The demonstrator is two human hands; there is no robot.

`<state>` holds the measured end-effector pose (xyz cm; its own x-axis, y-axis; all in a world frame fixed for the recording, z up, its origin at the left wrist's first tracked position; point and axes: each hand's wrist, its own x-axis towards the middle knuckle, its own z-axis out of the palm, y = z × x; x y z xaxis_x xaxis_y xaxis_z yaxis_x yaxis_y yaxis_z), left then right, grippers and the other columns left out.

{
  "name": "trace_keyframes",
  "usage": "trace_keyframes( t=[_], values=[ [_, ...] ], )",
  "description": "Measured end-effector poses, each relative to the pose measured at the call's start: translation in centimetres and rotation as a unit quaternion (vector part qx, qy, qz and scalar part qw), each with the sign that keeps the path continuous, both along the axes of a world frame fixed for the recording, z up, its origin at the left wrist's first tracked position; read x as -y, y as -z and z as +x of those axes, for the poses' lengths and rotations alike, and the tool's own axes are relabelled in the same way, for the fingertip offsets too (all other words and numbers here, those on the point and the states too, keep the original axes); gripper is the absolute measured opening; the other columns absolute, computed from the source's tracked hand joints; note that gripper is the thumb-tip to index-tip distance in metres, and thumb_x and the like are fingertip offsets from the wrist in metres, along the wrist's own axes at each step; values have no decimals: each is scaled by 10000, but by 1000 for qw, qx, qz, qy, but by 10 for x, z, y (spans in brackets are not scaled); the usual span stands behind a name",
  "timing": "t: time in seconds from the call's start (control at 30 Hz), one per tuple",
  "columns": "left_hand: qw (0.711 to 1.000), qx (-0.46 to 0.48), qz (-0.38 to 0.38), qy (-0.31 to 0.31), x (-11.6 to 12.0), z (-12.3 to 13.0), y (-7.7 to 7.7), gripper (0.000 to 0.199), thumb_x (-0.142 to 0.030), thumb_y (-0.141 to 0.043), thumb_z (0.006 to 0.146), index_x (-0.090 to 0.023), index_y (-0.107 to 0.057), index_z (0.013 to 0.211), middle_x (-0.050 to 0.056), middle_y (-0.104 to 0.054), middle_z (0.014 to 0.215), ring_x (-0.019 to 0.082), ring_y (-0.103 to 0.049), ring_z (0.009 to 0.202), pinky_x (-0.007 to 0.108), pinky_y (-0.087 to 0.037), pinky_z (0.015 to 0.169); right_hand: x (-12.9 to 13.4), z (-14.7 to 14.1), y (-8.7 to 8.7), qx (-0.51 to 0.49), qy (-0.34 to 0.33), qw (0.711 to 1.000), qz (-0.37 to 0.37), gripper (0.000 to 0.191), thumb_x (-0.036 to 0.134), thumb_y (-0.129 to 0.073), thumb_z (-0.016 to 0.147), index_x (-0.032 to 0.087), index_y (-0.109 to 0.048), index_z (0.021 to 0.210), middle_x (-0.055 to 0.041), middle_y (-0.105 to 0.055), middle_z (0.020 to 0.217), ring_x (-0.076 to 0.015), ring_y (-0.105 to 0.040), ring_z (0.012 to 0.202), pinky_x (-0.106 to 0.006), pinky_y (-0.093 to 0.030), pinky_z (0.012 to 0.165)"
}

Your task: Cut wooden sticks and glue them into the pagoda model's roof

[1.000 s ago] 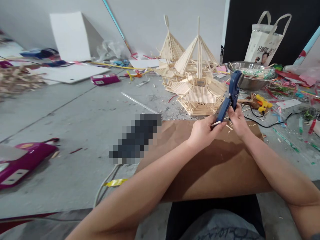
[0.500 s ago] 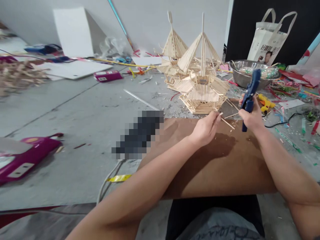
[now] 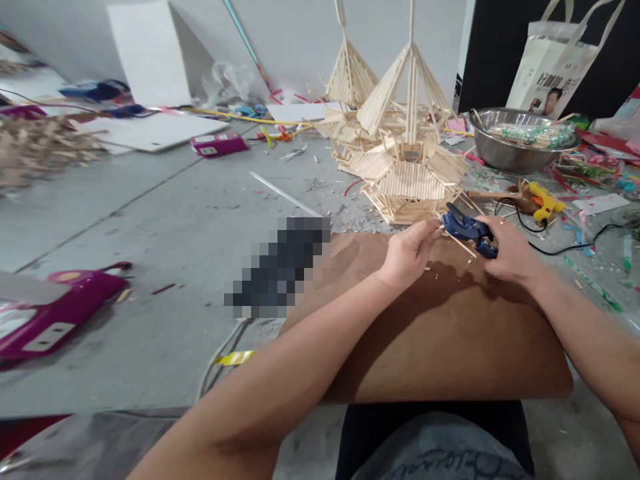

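Observation:
Over the far edge of a brown paper sheet (image 3: 450, 340), my left hand (image 3: 411, 252) pinches a small wooden stick; its fingers hide most of it. My right hand (image 3: 513, 250) is wrapped round a blue hand cutter (image 3: 467, 228), whose head points left and meets the stick at my left fingertips. Below the cutter a thin loose stick (image 3: 463, 245) lies slanted, with small offcuts near it. Just beyond my hands stands a model pavilion of wooden sticks (image 3: 407, 180) with a pointed roof; a second pointed roof (image 3: 347, 73) rises behind it.
A steel bowl (image 3: 523, 150) of wrapped sticks and a yellow glue gun (image 3: 547, 202) with a black cable are at the right. A pixelated dark object (image 3: 280, 267) lies left of the paper. Purple power strips (image 3: 65, 313) and a stick pile (image 3: 45, 150) are farther left.
My right hand has turned the blue cutter from upright to nearly level and brought it left to my left fingertips. The view has shifted slightly.

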<state>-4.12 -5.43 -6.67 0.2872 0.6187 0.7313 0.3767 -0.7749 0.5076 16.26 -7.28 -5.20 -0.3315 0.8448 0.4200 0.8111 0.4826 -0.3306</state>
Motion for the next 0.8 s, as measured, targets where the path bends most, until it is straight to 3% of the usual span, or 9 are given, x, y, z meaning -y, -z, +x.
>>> trace_keyframes(
  t=[0.23, 0.37, 0.53, 0.63, 0.73, 0.8],
  values=[
    [1000, -27, -11, 2, 0, -3, 5, 344, -343, -308, 880, -152, -552, 730, 20, -527, 598, 100, -506, 579, 213, -420, 552, 3, -6, -5, 18, -4, 1000, -17, 497, 233, -577, 536, 183, -515, 1027, -113, -583, 927, -312, -529, 883, -431, -395, 767],
    [999, -29, -19, 7, 2, -2, 4, 335, -352, -304, 878, -154, -559, 789, 31, -555, 645, 107, -520, 616, 223, -430, 592, 5, -7, -2, 11, 0, 1000, -6, 455, 241, -584, 546, 194, -526, 995, -107, -593, 913, -301, -538, 874, -427, -392, 773],
    [997, -12, -77, -5, 9, 1, -1, 295, -398, -359, 854, -159, -530, 823, -9, -532, 609, 72, -461, 522, 187, -400, 527, 9, -9, -3, -127, -1, 990, -65, 431, 216, -591, 560, 201, -516, 983, -81, -607, 926, -258, -562, 847, -409, -418, 767],
    [991, -16, -135, 5, 11, 2, -5, 320, -446, -449, 800, -146, -533, 872, -12, -549, 612, 67, -445, 500, 187, -387, 505, 14, -9, -9, -297, -77, 936, -173, 280, 230, -564, 631, 212, -542, 909, -39, -617, 863, -208, -581, 787, -375, -451, 737],
    [979, -44, -195, 48, 12, 4, -9, 399, -493, -484, 759, -133, -554, 918, 9, -581, 661, 79, -469, 525, 199, -385, 513, 18, -10, -15, -444, -169, 841, -261, 247, 243, -531, 655, 210, -573, 896, -27, -628, 841, -209, -591, 820, -385, -459, 761],
    [967, -68, -222, 105, 12, 6, -11, 396, -501, -503, 738, -130, -568, 861, 4, -565, 652, 80, -458, 531, 200, -371, 510, 20, -11, -17, -502, -193, 789, -298, 307, 278, -509, 641, 213, -568, 935, -31, -632, 844, -222, -594, 835, -417, -454, 769]
  ],
)
